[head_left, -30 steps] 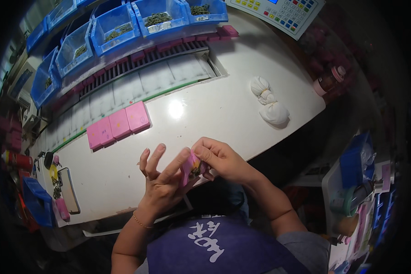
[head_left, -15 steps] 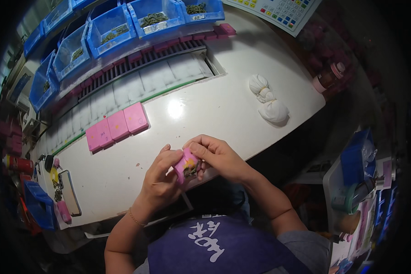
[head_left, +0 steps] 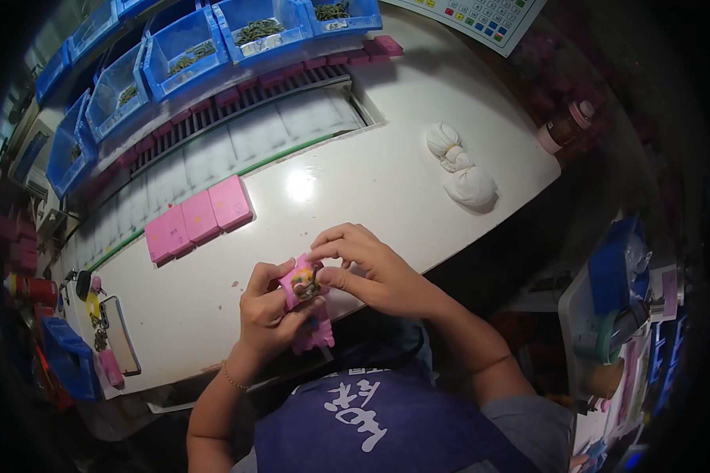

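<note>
Pink packet: here it is, in your two hands, just over the near edge of the white table; the pink packet (head_left: 308, 285) is soft and creased, tipped toward you.
Its face: yellow and orange up top, then a dark patch of green and brown; whether that is print or contents showing through, I cannot tell.
Its lower end: pink again, hanging below your left thumb, with a ragged-looking edge and small spots of blue and orange.
Left hand: your left hand (head_left: 270, 311) has the packet pinched, thumb across the front, the other fingers curled in behind its left side.
Right hand: your right hand (head_left: 367, 272) is arched over the upper right corner, index finger and thumb parted, their tips at the packet's edge; the lower fingers are partly tucked away, so I cannot tell how they sit.
Left wrist: a thin bracelet (head_left: 233, 376) there, above your purple apron (head_left: 371, 418).
White table: beyond your hands on the white table (head_left: 355, 185), a row of pink boxes (head_left: 201, 218) lies side by side.
Right side: a tied white bundle (head_left: 459, 167) rests well apart from your hands.
Left end: a phone (head_left: 121, 335) lies flat near the table's edge.
Far side: blue bins (head_left: 188, 61) hold dark green bits.
</note>
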{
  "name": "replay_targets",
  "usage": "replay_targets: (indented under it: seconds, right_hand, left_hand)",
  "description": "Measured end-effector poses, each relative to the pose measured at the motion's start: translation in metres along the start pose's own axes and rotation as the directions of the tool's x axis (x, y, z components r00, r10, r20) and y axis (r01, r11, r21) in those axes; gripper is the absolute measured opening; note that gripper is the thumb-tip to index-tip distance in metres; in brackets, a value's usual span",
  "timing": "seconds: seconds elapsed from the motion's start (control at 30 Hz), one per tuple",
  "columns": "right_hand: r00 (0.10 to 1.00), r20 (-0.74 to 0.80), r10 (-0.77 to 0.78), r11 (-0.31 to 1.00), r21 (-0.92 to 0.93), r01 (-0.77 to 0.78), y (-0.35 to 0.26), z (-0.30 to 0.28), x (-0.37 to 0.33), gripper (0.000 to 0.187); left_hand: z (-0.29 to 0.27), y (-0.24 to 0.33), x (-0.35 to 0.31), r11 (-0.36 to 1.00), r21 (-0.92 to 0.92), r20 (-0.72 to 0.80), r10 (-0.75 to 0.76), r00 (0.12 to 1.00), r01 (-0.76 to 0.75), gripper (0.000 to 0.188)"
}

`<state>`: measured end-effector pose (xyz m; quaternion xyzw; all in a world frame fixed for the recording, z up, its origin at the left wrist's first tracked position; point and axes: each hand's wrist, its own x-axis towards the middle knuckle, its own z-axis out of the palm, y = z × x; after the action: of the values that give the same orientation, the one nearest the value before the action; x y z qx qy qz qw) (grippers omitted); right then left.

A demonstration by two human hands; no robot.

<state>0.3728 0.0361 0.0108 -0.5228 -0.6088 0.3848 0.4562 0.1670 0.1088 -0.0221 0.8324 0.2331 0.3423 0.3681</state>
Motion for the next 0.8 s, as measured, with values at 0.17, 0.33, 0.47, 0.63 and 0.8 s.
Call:
replay_targets:
  seconds: [0.17, 0.33, 0.47, 0.63, 0.8]
  right_hand:
    - [0.997, 0.073, -0.010, 1.000, 0.025, 0.008, 0.005, 0.003, 0.005, 0.014]
    - [0.998, 0.001, -0.067, 0.998, 0.000, 0.067, 0.002, 0.007, 0.001, 0.018]
    - [0.992, -0.052, -0.119, 0.988, -0.108, 0.113, -0.002, 0.001, 0.003, 0.017]
    - [0.941, -0.300, 0.153, 0.953, -0.209, -0.222, 0.038, -0.034, 0.019, 0.010]
    - [0.768, -0.495, -0.406, 0.363, -0.859, -0.362, 0.082, -0.114, 0.023, 0.025]
  left_hand:
    - [-0.002, -0.005, -0.003, 0.998, 0.041, 0.019, 0.041, 0.999, -0.042, 0.022]
    - [0.001, -0.006, -0.003, 0.999, 0.025, 0.013, 0.043, 0.999, -0.043, 0.022]
    - [0.001, -0.005, -0.005, 0.998, -0.057, -0.017, -0.037, 0.999, 0.036, 0.019]
    - [0.000, 0.001, -0.007, 0.985, -0.136, -0.042, -0.109, 0.993, 0.102, 0.016]
    - [-0.005, 0.008, -0.009, 0.963, -0.208, -0.073, -0.191, 0.979, 0.173, 0.016]
